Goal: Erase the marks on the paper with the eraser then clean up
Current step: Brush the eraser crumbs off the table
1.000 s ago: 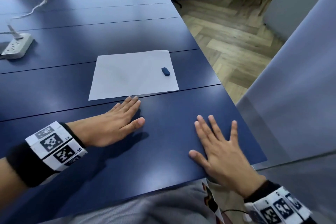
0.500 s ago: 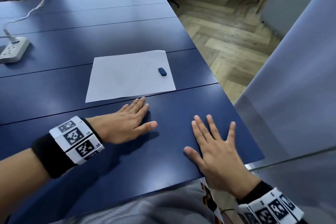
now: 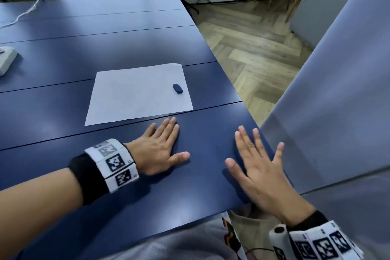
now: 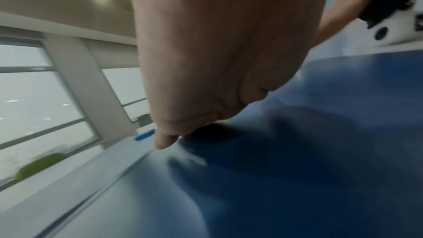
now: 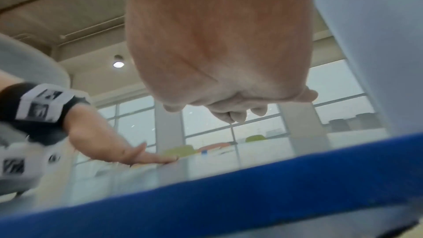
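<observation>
Nothing gripped: both my hands flat, fingers straight, on the dark blue slatted table (image 3: 126, 48). Since a second ago left hand (image 3: 157, 147) slid rightward below the white paper sheet (image 3: 135, 95); right hand (image 3: 260, 166) is lifting, blurred. Small dark blue eraser (image 3: 177, 88) untouched on paper's right side. Reach probably starting.

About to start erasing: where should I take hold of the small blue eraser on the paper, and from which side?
Pinch the eraser across its two long sides, coming straight down from above. It lies flat near the right edge of the paper, with nothing around it. The right hand, open on the table, looks nearer that side than the left hand.
</observation>
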{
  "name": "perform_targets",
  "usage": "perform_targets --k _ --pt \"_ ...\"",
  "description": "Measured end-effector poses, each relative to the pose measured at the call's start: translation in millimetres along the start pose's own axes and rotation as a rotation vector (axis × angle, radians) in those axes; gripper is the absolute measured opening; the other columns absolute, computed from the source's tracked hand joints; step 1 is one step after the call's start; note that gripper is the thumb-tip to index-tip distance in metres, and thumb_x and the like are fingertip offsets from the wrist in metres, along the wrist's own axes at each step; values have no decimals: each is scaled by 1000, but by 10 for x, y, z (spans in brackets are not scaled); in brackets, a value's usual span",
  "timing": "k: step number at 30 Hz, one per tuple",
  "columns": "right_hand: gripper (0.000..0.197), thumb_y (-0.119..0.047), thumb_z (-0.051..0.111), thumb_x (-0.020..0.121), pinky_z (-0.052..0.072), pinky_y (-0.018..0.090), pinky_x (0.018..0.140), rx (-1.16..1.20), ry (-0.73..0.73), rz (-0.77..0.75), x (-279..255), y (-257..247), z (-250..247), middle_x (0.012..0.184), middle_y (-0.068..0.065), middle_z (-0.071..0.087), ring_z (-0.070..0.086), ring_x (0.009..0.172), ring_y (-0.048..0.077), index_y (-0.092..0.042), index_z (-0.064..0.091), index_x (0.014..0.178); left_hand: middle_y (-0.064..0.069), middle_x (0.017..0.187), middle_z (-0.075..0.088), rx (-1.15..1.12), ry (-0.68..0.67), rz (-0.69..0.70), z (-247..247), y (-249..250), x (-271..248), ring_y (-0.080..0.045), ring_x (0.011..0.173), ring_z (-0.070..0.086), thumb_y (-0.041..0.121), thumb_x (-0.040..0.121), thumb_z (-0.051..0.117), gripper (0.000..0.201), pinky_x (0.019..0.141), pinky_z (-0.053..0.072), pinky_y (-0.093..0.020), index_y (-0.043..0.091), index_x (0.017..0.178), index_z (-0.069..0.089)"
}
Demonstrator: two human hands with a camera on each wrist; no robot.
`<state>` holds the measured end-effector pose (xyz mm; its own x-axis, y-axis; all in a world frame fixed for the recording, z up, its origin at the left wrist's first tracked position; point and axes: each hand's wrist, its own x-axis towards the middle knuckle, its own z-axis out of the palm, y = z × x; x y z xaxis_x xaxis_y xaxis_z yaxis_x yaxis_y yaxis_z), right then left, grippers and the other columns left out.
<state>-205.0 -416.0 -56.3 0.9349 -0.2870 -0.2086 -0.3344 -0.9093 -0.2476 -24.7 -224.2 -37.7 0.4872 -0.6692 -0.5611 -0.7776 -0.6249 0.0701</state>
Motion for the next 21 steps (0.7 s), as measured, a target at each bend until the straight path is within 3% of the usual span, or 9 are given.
perform_targets --k 2,6,8,10,12,14,17,21 --pt "82 -76 -15 73 -22 55 111 105 58 67 -75 48 -93 150 -27 -31 -37 135 -3 -37 -24 144 -10 156 -32 6 30 -4 54 155 112 -19 142 -31 88 51 -22 129 119 -13 -37 5 149 -23" --pt "86 -77 -21 70 -19 54 113 96 76 107 -194 64 -21 152 -24 -27 -36 136 -2 -35 -22 145 -8 156 -32 6 35 160 -8 572 297 -16 142 -32 78 85 8 101 119 -14 -40 7 151 -21" --pt "89 -77 -26 71 -18 55 113 40 77 56 -218 -6 114 155 -20 -24 -34 138 2 -32 -19 147 -4 159 -26 -47 -14 296 -128 721 381 -11 144 -28 66 95 12 85 119 -13 -42 10 153 -16" --pt "85 -74 -8 85 -7 60 112 6 49 -14 -263 -133 231 161 -10 1 -9 148 12 -25 6 153 0 162 -18 -175 -68 394 -287 763 421 -5 145 -20 54 100 11 72 120 -10 -40 12 154 -11" --pt "79 -69 10 92 9 66 104 -77 -1 -174 -307 -321 370 157 -3 28 23 145 25 -18 38 146 6 162 -13 -340 -45 397 -461 695 402 3 142 -16 48 101 11 67 120 -9 -30 14 155 -9" --pt "76 -69 14 91 22 70 97 -171 -36 -360 -374 -471 573 150 -3 41 39 138 28 -21 53 135 11 161 -12 -437 18 342 -600 568 345 10 137 -12 50 99 10 67 115 -9 -18 18 155 -9" --pt "74 -68 16 92 24 72 94 -230 -56 -408 -425 -361 604 152 -5 39 32 142 25 -21 51 136 10 162 -12 -400 72 274 -672 387 272 5 143 -12 58 91 9 77 114 -9 -15 18 155 -9" --pt "74 -63 15 95 13 74 101 -266 3 -203 -316 -10 360 157 -3 28 19 146 27 -14 42 144 5 162 -14 -339 55 233 -567 233 206 -1 145 -15 64 82 8 89 117 -9 -19 16 155 -9"
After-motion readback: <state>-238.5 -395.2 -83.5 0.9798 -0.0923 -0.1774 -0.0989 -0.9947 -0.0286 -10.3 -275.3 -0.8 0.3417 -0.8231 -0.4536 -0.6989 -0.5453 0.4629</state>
